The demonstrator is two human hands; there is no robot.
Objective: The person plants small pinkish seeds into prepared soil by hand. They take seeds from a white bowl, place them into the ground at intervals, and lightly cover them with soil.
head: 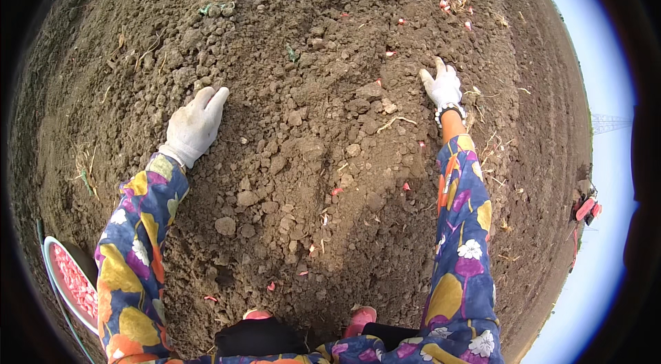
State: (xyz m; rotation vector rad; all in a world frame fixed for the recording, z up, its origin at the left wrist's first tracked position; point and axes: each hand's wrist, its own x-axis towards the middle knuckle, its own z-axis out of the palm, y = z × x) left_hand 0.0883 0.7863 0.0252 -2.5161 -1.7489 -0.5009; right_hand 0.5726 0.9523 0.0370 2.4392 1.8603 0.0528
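My left hand (195, 125), in a white knit glove, reaches down to the cloddy brown soil (289, 126) on the left. Its fingers bend towards the ground, and the palm side is hidden. On the right, my right hand (444, 86) wears a similar glove and has a beaded bracelet (450, 110) at the wrist. Its thumb and forefinger point at the soil; whether the curled fingers hold anything is hidden. Pink cloves that look like garlic lie scattered about, one clove (391, 53) just beyond the right hand and another clove (406, 186) nearer my feet.
A pale basin (50, 253) of pink cloves stands at the lower left, beside a thin hose (66, 318). My pink shoes (361, 318) are at the bottom. Dry straw (85, 162) lies on the soil. Someone or something with red parts (585, 209) shows at the far right.
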